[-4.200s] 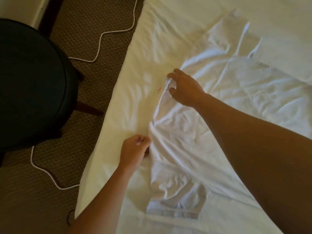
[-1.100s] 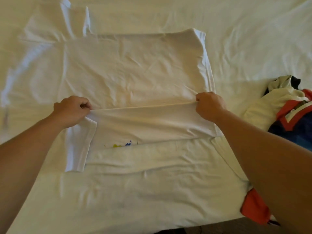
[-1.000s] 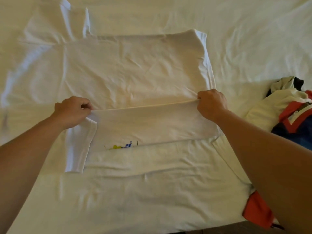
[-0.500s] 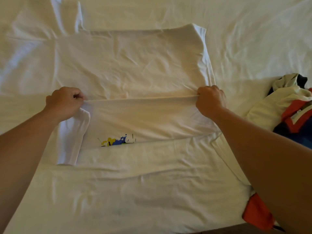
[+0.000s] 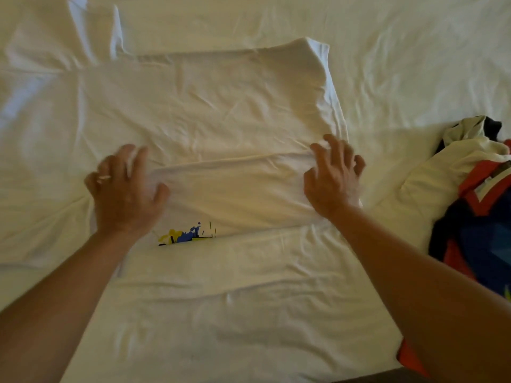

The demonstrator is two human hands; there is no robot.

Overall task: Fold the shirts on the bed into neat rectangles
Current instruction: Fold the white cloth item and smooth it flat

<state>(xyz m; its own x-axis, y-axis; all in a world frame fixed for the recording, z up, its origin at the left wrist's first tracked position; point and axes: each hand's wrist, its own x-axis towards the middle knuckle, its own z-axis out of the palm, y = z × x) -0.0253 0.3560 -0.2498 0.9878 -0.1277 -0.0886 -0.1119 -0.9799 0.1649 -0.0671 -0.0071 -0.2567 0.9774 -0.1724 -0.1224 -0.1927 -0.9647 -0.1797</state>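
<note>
A white shirt (image 5: 210,106) lies spread flat on the bed, its near part folded over itself along a crease between my hands. A small blue and yellow print (image 5: 185,236) peeks from under the folded flap. My left hand (image 5: 124,192) lies at the flap's left end with fingers spread. My right hand (image 5: 331,178) lies at the flap's right end, fingers spread and relaxed. Neither hand pinches the cloth now.
A heap of other shirts (image 5: 475,194) in cream, red, navy and blue sits at the right edge of the white bedsheet (image 5: 401,64). A bit of orange cloth (image 5: 409,360) shows near the bed's front edge. A sleeve (image 5: 91,26) lies at the far left.
Both hands carried the flap's edge a little farther away, then let go of it; their fingers have opened and now lie spread on the cloth.
</note>
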